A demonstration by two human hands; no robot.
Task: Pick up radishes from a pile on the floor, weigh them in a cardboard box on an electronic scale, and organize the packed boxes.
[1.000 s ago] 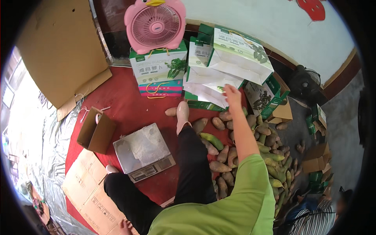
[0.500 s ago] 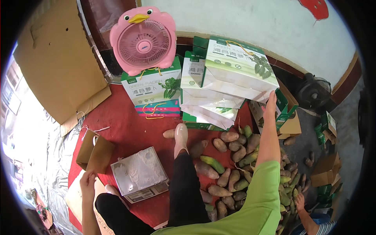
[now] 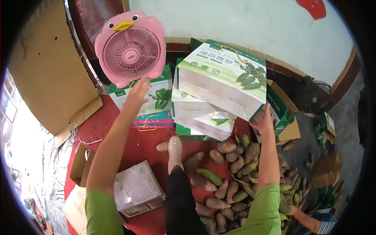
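My right hand (image 3: 263,119) grips the lower right corner of a green and white gift box (image 3: 223,68) with a yellow cord handle. That box lies tilted on top of a stack of similar boxes (image 3: 196,104). My left hand (image 3: 138,93) is raised with its fingers stretched out and holds nothing. From this view it overlaps another green and white box (image 3: 161,94), just under a pink bird-shaped fan (image 3: 131,56). Whether my fingertips touch that box or the fan, I cannot tell.
Radishes (image 3: 231,188) cover the red mat (image 3: 147,147) at centre right. A silver-topped box (image 3: 137,186) and an open brown carton (image 3: 80,164) stand at left. Another person's hand (image 3: 291,210) reaches into the radishes at lower right. A black fan (image 3: 313,96) stands by the wall.
My left hand has risen from beside the brown carton to below the pink fan. My right hand has shifted down and curled at the top box's corner. The view has moved slightly.
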